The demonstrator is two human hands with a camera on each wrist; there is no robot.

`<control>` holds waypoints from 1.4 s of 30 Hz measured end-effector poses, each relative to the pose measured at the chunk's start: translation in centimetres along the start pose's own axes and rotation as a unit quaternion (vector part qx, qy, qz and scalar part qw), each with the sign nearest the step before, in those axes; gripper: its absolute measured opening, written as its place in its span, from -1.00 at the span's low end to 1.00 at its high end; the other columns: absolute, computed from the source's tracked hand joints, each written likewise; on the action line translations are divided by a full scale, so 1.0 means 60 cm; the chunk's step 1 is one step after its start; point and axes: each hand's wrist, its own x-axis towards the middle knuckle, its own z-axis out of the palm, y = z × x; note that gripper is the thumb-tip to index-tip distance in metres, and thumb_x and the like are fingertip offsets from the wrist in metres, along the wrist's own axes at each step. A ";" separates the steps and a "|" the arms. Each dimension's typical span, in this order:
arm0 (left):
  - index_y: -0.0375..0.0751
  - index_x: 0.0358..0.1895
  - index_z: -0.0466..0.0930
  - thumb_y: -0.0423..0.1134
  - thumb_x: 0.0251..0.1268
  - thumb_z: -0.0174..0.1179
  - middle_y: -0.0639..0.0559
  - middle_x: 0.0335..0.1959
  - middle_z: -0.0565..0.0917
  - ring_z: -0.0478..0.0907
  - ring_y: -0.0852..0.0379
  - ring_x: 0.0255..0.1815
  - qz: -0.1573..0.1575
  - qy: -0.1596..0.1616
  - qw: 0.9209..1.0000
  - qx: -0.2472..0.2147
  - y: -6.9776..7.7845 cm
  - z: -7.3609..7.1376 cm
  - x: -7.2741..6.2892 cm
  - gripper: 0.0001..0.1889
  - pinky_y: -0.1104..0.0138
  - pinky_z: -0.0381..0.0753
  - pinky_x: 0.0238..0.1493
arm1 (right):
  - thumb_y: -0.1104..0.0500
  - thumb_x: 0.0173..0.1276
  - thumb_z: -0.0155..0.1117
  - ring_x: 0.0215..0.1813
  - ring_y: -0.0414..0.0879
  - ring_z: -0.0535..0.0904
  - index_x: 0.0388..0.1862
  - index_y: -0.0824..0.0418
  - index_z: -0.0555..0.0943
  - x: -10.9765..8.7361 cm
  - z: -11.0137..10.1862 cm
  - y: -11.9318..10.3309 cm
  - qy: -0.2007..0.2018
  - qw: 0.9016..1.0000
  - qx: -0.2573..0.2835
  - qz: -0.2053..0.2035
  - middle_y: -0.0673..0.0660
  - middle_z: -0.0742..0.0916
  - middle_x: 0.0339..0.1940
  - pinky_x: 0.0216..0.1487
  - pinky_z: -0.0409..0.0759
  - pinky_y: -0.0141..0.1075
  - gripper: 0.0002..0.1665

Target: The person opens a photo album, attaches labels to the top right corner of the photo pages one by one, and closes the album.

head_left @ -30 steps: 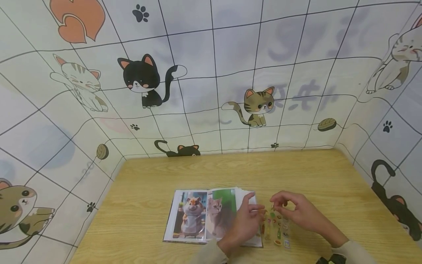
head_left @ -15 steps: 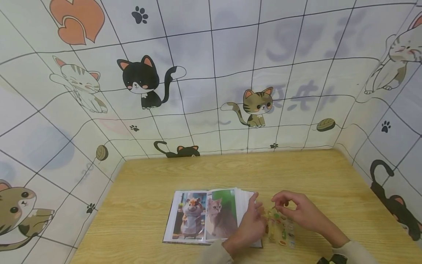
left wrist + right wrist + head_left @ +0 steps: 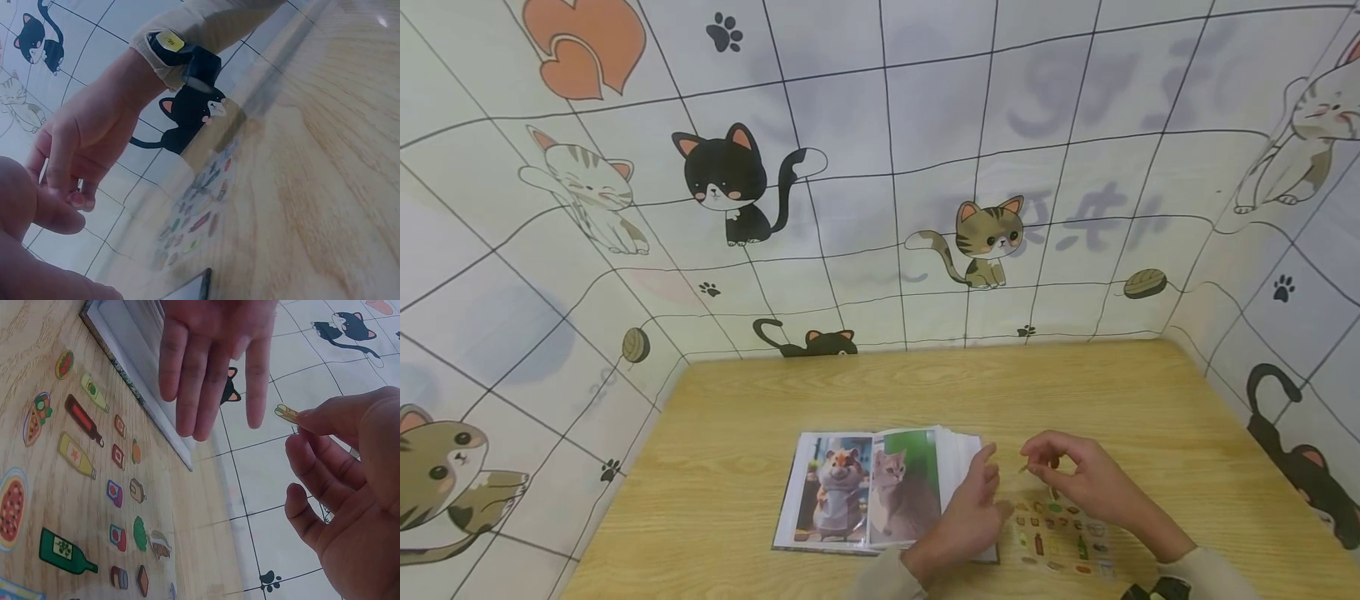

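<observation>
My right hand (image 3: 1090, 479) pinches a small sticker (image 3: 287, 413) between thumb and index finger, held up off the table; it looks like a wrapped sandwich or roll. Below that hand, a clear sticker sheet (image 3: 1060, 537) printed with food and bottle pictures lies flat on the table. My left hand (image 3: 966, 521) hovers between the sheet and an open photo album (image 3: 787, 508). In the right wrist view its fingers (image 3: 206, 394) hang straight and spread, with nothing in them. The album's right page is partly covered by the left hand and sleeve.
The album shows a hamster picture (image 3: 837, 492) on the left and a cat picture (image 3: 902, 492) on the right. The wooden table (image 3: 722, 417) is enclosed by a cat-patterned cloth (image 3: 850, 208) behind and on both sides. A wrist camera (image 3: 201, 67) sits at the right cuff.
The sticker sheet, tilted up between the hands before, now lies flat and spread to the right. The sticker is apart from it. My left hand has come off the sheet; the right stays nearly in place.
</observation>
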 end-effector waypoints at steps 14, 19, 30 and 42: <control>-0.11 0.41 0.29 -0.29 0.39 0.14 -0.24 0.32 0.41 0.34 -0.22 0.42 0.028 0.059 0.997 -0.052 0.032 -0.045 -0.015 -0.46 0.02 0.39 0.37 | 0.39 0.31 0.32 -0.36 -0.25 0.57 -0.15 -0.03 0.63 0.016 0.006 0.000 0.008 1.000 -0.008 0.007 -0.08 0.71 -0.36 -0.34 0.57 -0.34 -0.69; -0.05 0.34 0.39 -0.23 0.43 0.14 -0.16 0.31 0.48 0.38 -0.10 0.41 0.039 0.077 0.996 -0.006 0.032 -0.070 -0.025 -0.55 0.08 0.35 0.41 | 0.31 0.36 0.32 -0.35 -0.26 0.55 -0.17 -0.05 0.63 0.024 0.009 -0.005 0.010 0.999 -0.018 0.026 0.00 0.72 -0.37 -0.34 0.55 -0.35 -0.77; -0.02 0.34 0.44 -0.14 0.44 0.10 -0.06 0.37 0.46 0.32 -0.15 0.44 0.055 0.092 0.983 0.147 0.020 -0.129 -0.059 -0.56 -0.07 0.31 0.40 | 0.25 0.38 0.31 -0.36 -0.23 0.56 -0.18 -0.03 0.63 0.049 0.025 -0.018 0.002 0.999 0.000 0.034 -0.16 0.70 -0.34 -0.33 0.58 -0.35 -0.83; -0.31 0.25 0.46 -0.29 0.32 0.19 -0.26 0.31 0.46 0.38 -0.18 0.37 0.179 0.085 0.933 0.301 -0.011 -0.169 -0.086 -0.56 -0.07 0.35 0.37 | 0.23 0.36 0.33 -0.33 -0.23 0.57 -0.18 0.02 0.65 0.090 0.056 -0.039 -0.033 0.998 0.034 0.044 0.00 0.71 -0.37 -0.29 0.58 -0.34 -0.88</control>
